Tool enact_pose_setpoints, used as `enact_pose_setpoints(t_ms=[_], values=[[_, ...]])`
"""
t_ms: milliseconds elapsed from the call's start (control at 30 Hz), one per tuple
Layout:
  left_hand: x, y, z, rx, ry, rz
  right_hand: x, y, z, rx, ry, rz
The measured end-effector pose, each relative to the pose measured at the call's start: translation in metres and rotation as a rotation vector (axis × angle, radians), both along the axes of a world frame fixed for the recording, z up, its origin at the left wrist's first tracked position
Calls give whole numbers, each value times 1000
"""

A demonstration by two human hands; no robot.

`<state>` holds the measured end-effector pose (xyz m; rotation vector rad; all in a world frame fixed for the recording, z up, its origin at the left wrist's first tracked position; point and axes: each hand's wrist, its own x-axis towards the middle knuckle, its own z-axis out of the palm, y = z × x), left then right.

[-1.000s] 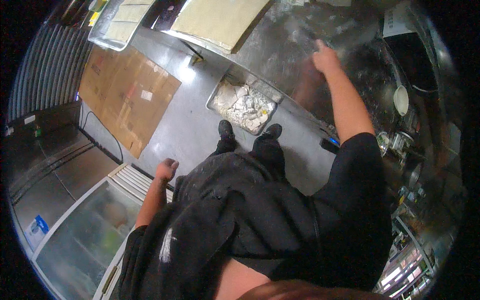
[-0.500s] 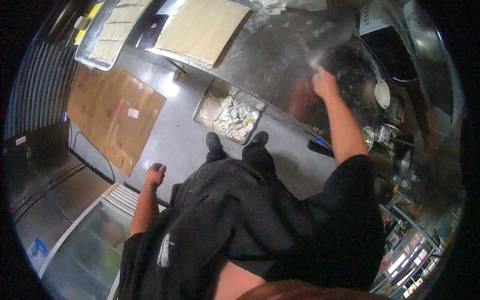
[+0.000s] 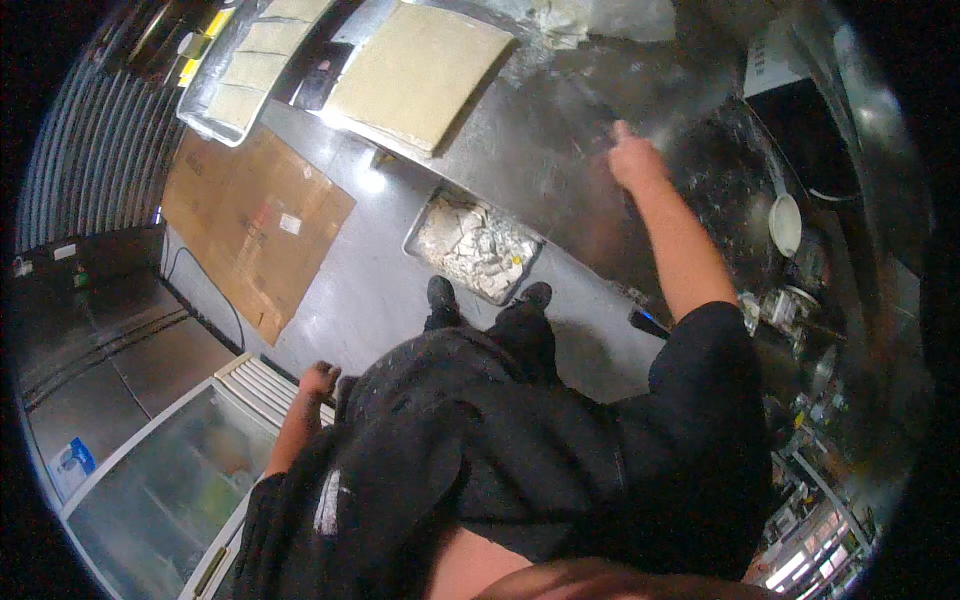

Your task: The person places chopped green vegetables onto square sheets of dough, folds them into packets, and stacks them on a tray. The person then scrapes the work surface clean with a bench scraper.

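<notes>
While the left hand (image 3: 318,380) hangs loosely curled and empty beside a glass-lidded chest freezer (image 3: 160,480), the right hand (image 3: 632,160) presses on the floured steel worktop (image 3: 560,170), its grip closed, on what cannot be told. A tray of dough scraps (image 3: 475,245) sits on the floor below; a dough sheet (image 3: 420,70) lies beyond.

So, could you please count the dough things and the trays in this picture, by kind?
Large flat dough sheet on the steel table: 1
Tray of cut dough rectangles: 1
Tray of dough scraps on the floor: 1
White ladle: 1
Total: 4
</notes>
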<state>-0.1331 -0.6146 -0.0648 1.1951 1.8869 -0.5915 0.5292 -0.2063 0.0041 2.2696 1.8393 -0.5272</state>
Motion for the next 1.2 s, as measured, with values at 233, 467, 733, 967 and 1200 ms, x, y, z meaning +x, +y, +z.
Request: enact_pose_setpoints(t_ms=[233,467,733,967,1200], values=[[33,82,-20,151,-183,196,-99,-136,13,-214,107,347],[63,127,-1,390,-334,-5,-110,-215,12,-95,631,-42],[-50,83,-62,139,-245,62,-104,-251,56,-100,1629,-897],[-135,94,-103,-85,-312,461,-109,-270,70,-17,1635,-894],[13,254,-55,371,-698,381,-66,-262,49,40,1559,-892]])
